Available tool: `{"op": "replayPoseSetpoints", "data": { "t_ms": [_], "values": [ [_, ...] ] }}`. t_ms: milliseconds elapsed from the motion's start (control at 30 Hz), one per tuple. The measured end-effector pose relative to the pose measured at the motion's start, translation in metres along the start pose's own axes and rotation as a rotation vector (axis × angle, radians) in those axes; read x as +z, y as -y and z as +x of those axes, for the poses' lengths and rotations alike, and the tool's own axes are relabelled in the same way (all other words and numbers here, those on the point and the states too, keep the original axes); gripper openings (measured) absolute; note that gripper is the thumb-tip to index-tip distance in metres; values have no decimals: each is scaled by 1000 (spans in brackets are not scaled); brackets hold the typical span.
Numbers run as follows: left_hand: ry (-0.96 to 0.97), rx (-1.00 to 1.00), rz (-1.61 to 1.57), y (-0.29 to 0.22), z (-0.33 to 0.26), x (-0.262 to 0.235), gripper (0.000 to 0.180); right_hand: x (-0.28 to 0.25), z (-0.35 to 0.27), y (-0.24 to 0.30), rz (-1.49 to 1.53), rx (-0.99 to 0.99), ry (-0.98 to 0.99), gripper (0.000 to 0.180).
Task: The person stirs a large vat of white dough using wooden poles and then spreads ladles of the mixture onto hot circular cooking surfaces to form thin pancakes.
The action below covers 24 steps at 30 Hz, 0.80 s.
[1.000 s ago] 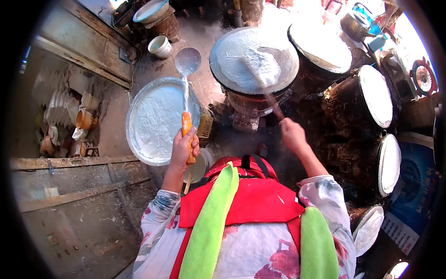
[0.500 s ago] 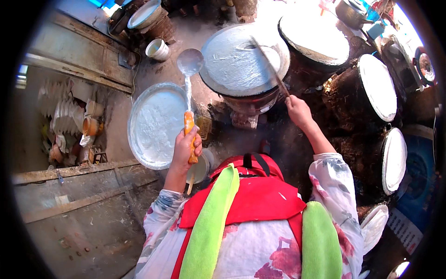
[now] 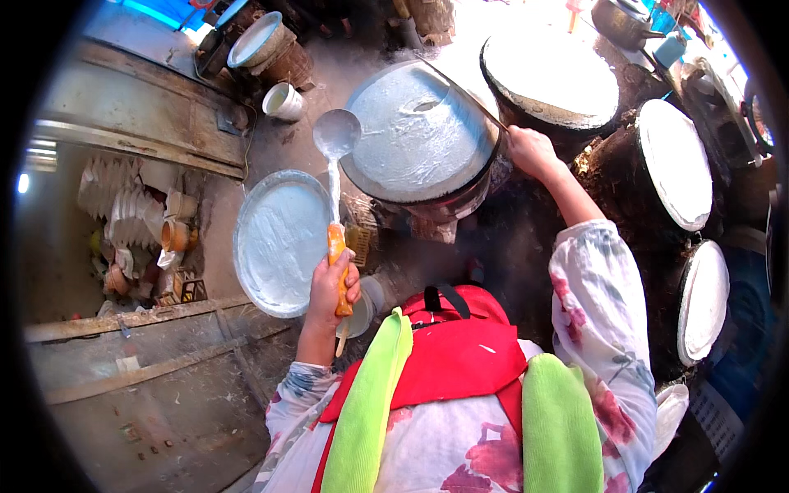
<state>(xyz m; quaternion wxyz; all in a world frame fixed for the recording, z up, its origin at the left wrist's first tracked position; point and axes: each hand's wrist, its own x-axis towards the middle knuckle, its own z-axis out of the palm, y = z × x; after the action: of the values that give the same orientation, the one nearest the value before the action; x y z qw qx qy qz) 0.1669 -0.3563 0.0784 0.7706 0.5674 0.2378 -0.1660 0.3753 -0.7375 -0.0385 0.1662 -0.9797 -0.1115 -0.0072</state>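
Observation:
In my left hand (image 3: 333,286), fingers wrapped round its orange handle, a ladle (image 3: 337,135) points away from me. White stuff coats its shaft, and its round bowl hangs by the left rim of a wide round pot (image 3: 415,144). A creamy white layer with wrinkles covers the pot's top. My right hand (image 3: 530,152) closes on one end of a long, thin, dark stick (image 3: 470,97), which slants over the pot's far right side. Whether the stick touches the white surface I cannot tell. Left of the ladle lies a broad round basin (image 3: 238,238) holding white material.
More large round vats with white tops, such as one at the back (image 3: 551,78) and one at right (image 3: 675,164), line my right side. A small white bucket (image 3: 283,103) stands at far left. A kettle (image 3: 625,23) sits at far right. A pale bucket (image 3: 362,316) is beside my left wrist.
My right hand has moved farther from me, and the stick has shifted toward the pot's far edge. The left hand keeps the ladle nearly still. The whole view has shifted slightly.

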Motion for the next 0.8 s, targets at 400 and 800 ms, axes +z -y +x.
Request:
{"op": "replayPoseSetpoints", "data": {
  "t_ms": [400,800],
  "values": [
    [-59,-26,-60,2,13,27,17,-11,-24,17,156,154,-45,14],
    [18,-52,-50,-2,19,30,20,-18,-7,42,52,93,81,12]
  ]
}}
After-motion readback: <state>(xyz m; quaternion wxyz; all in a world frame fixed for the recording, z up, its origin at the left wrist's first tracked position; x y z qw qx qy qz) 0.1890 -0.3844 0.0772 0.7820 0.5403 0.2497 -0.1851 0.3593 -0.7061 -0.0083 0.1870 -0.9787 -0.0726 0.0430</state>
